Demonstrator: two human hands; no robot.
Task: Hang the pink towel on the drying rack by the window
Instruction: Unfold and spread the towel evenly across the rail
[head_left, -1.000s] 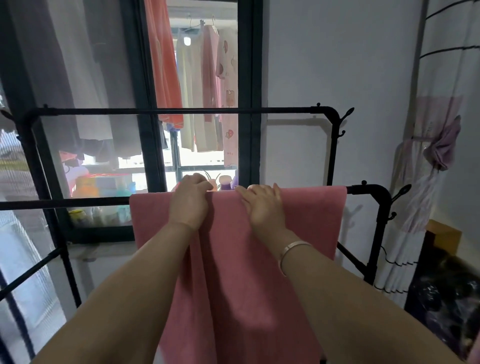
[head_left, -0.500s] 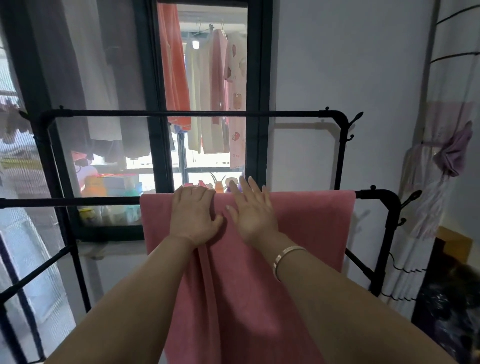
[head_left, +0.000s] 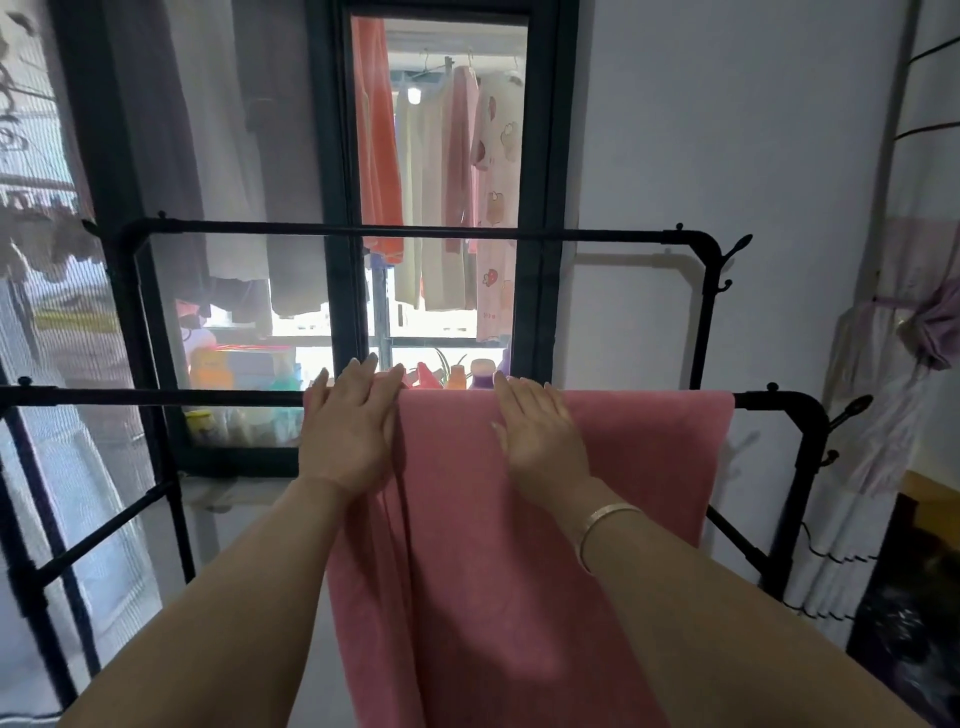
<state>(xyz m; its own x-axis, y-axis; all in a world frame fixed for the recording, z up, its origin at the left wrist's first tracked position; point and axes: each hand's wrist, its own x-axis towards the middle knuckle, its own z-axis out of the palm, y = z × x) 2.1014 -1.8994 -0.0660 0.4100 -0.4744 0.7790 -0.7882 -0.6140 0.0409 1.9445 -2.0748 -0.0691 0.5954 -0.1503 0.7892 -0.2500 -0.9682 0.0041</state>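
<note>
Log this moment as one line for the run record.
stage: smoothing | towel: draped over lower rack bar | left hand: flat on towel | right hand: flat on towel | upper bar: bare

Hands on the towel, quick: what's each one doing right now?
Left hand: open, fingers straight, flat on the pink towel at its left edge over the rack's front bar.
Right hand: open, flat on the towel, gripping nothing.

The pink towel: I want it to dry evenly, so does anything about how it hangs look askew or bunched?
Mostly neat. The pink towel drapes over the rack's lower bar, but vertical folds bunch below the left hand; the right side lies flat.
</note>
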